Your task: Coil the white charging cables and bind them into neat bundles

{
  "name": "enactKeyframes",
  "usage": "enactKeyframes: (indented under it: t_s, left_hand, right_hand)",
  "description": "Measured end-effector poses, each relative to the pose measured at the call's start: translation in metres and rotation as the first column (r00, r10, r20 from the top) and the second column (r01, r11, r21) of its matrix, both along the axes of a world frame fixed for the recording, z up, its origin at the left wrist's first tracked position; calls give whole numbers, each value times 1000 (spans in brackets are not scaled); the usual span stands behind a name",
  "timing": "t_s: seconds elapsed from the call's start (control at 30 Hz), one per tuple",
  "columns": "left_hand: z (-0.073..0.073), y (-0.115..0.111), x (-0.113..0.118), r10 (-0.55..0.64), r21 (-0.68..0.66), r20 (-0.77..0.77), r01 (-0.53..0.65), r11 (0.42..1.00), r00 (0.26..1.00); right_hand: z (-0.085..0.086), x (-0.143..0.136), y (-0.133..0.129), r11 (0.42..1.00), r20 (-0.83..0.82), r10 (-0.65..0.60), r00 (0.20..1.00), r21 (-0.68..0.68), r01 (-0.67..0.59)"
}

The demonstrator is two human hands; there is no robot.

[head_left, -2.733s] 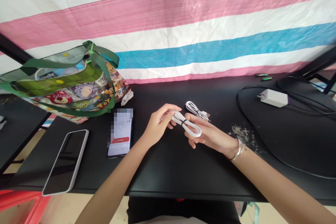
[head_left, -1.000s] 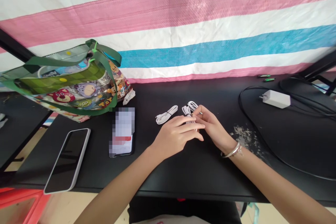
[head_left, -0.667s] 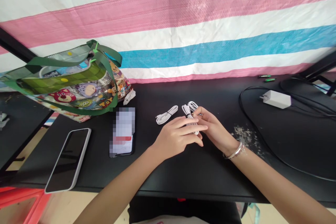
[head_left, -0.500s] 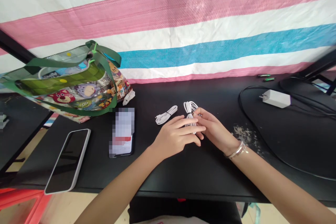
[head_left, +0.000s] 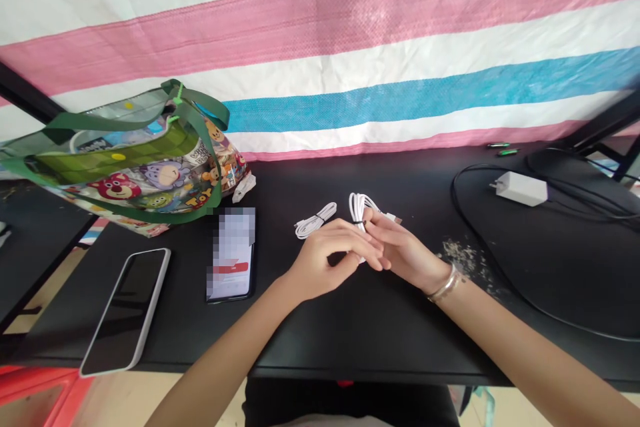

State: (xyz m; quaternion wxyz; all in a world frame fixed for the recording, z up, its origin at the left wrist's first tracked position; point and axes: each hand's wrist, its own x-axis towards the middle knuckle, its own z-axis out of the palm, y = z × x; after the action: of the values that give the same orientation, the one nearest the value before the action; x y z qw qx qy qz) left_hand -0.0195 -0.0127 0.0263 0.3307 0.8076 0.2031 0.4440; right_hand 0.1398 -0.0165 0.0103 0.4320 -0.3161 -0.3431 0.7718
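Observation:
A coiled white cable (head_left: 357, 207) with a black tie is held in my right hand (head_left: 406, 252), its thumb and fingers closed round the bundle. The cable's plug sticks out to the right above the thumb. My left hand (head_left: 334, 257) is curled over the lower end of the same bundle, its fingertips meeting the right hand's fingers and hiding that end. Just left of the held bundle, a second coiled white cable (head_left: 315, 221) with a black tie lies on the black table (head_left: 385, 340).
At the left are a patterned bag with green handles (head_left: 165, 177), a lit phone (head_left: 233, 253) and a dark-screened phone (head_left: 127, 310). To the right lie a white charger (head_left: 521, 189), black cables, small debris (head_left: 465, 260) and two green-and-black items (head_left: 509, 152).
My left hand's fingers have gone from stretched out across the bundle to bent and drawn together. The held cable's plug now shows beyond my right thumb.

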Motion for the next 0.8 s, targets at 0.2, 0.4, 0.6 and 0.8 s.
enactKeyframes:
  t_s: [0.2,0.4,0.6,0.8]
  left_hand:
    - [2,6,-9,157,-474,124,-81,877,980]
    - [-1,7,-6,230,-551,-52,-220,805,972]
    - [-4,7,-4,236,-581,-159,-284,762,959]
    - [1,9,-4,305,-504,-226,-379,776,925]
  right_hand:
    - [-2,-7,-7,928,204,-23,979,368,-55]
    - [-4,-8,-8,801,389,-234,891,596,-50]
    - [-1,-6,-12,601,529,-459,714,777,-190]
    - [-5,-5,-10,538,564,-579,589,807,-245]
